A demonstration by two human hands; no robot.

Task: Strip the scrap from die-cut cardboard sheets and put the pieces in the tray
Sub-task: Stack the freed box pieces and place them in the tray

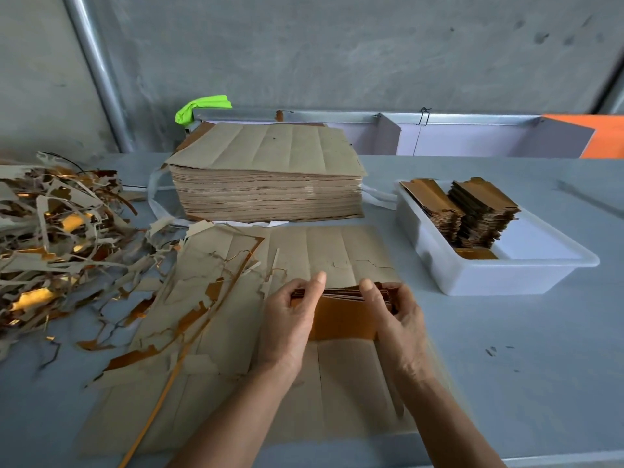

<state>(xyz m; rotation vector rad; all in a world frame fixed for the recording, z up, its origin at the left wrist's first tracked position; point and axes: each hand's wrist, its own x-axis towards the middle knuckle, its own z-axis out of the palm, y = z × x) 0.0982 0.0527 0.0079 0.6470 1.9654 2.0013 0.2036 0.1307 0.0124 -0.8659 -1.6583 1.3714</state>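
Nearest the camera, two bare forearms reach forward over a flat die-cut cardboard sheet [347, 383] lying on the grey table [526, 366]. Between them, the left hand [287, 319] and the right hand [395, 315] grasp a small bundle of stripped pieces [341, 312], gold-brown face toward the viewer; each hand curls its fingers round one end, thumbs on the upper edge. The bundle stands on edge on the sheet. To the left, torn strips of loose scrap [189, 305] lie across the sheet's left part, and a long gold-edged strip [158, 400] runs toward the near table edge. Farther left, a heap of scrap [57, 238] in grey and gold covers the table. To the right, well apart from the hands, a white plastic tray [506, 275] holds two upright stacks of finished pieces [472, 211] at its far end. Behind the sheet sits a thick stack of uncut sheets [266, 187]. Beyond it, a metal rail [337, 116], a bright green object [202, 108] and a grey wall [337, 45].
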